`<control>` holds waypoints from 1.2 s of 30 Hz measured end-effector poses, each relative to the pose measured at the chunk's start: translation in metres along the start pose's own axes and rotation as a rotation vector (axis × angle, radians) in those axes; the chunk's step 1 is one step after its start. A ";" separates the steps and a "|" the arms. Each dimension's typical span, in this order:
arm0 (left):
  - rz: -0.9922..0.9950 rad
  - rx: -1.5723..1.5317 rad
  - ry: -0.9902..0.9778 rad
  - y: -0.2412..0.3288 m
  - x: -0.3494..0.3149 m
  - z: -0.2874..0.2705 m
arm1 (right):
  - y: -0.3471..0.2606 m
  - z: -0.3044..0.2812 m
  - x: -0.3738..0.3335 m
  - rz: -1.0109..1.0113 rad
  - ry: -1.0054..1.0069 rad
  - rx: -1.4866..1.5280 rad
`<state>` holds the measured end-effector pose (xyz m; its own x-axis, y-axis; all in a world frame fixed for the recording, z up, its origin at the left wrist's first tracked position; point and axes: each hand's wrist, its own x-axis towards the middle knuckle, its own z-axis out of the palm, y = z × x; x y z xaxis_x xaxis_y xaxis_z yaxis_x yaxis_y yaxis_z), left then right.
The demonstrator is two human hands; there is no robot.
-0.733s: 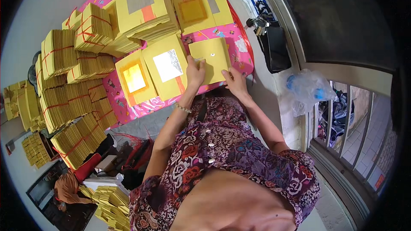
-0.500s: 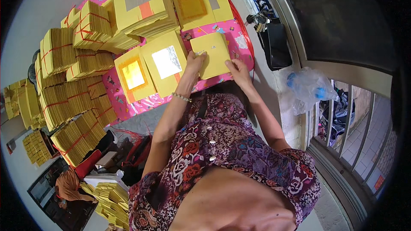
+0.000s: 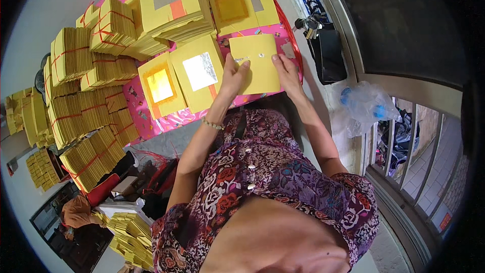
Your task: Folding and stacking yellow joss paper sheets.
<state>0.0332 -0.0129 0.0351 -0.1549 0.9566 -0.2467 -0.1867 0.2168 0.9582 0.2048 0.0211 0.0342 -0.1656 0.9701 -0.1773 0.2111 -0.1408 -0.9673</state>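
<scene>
Left hand [image 3: 235, 76] grips yellow paper [image 3: 262, 75] by left edge, upper centre | right hand [image 3: 288, 73] pinches its right edge | silver-patched sheet [image 3: 200, 71] lies left | red-tied bundles [image 3: 113, 23], upper left

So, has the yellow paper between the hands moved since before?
Yes, the yellow paper has shifted a little right, away from the silver-squared sheet.

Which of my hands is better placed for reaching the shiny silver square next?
Probably the left hand: it's nearer the silver square, while the right hand is at the right edge of the yellow paper.
</scene>
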 end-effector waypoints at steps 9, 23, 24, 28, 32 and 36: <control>0.209 -0.110 -0.089 -0.001 -0.033 0.002 | -0.023 0.012 -0.008 -0.122 0.005 0.209; -0.123 -0.011 0.045 -0.054 -0.006 -0.011 | 0.015 0.025 0.022 -0.119 0.070 -0.539; -0.103 0.010 0.065 -0.063 0.005 -0.010 | 0.015 0.026 0.028 -0.119 0.068 -0.541; -0.103 0.106 0.100 -0.079 0.038 -0.004 | 0.031 0.022 0.050 -0.195 0.153 -0.662; -0.090 0.168 0.102 -0.101 0.058 -0.002 | 0.045 0.018 0.062 -0.180 0.132 -0.685; -0.116 0.224 0.080 -0.107 0.066 -0.003 | 0.050 0.016 0.066 -0.191 0.146 -0.652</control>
<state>0.0403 0.0262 -0.0838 -0.2231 0.9062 -0.3592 0.0102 0.3707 0.9287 0.1893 0.0746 -0.0282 -0.1360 0.9892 0.0550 0.7345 0.1380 -0.6644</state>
